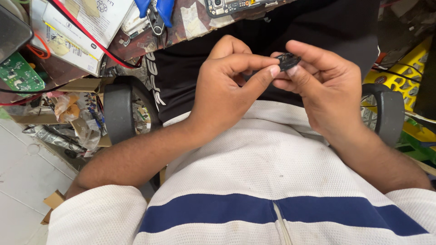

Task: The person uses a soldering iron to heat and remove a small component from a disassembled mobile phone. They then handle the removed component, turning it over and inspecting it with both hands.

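A seated person's left hand (227, 86) and right hand (324, 88) pinch a small black part (288, 61) between fingertips above the lap, below a cluttered surface (181, 27) holding blue-handled pliers (156, 11).

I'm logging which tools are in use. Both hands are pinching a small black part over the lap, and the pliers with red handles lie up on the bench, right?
Not quite: the pliers have blue handles, not red, as the head view shows. The rest holds: the left hand and right hand pinch the small black part over the lap, and the pliers lie on the bench.
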The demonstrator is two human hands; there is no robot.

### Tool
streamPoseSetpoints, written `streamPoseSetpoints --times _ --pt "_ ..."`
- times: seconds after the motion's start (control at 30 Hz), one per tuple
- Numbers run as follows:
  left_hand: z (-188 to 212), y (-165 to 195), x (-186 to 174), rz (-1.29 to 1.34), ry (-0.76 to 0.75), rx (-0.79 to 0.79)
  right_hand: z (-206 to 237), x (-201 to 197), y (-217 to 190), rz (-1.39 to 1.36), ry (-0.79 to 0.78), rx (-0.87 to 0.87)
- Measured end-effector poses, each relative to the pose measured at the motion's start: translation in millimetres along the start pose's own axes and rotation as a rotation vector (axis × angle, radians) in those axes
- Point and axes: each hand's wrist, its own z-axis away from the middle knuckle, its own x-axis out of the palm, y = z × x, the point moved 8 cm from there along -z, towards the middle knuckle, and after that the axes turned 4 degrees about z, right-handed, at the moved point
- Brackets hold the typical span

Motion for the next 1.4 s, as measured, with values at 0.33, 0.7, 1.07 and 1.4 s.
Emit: streamPoseSetpoints --times 0.33,0.7,1.07,1.4 --pt "-3 -1 -3 -0.036 0.028 -0.041 3 8 -7 -0.049 -0.094 -0.017" --pt "-2 0 -2 0.039 0.016 -0.042 1 6 -7 0.03 -0.05 -0.073" --pt "-1 2 -3 0.063 0.024 0.007 0 1 -4 -0.004 -0.018 -0.052" --pt "0 5 -2 0.031 0.031 0.064 1 -3 -4 -0.015 0.007 -0.027"
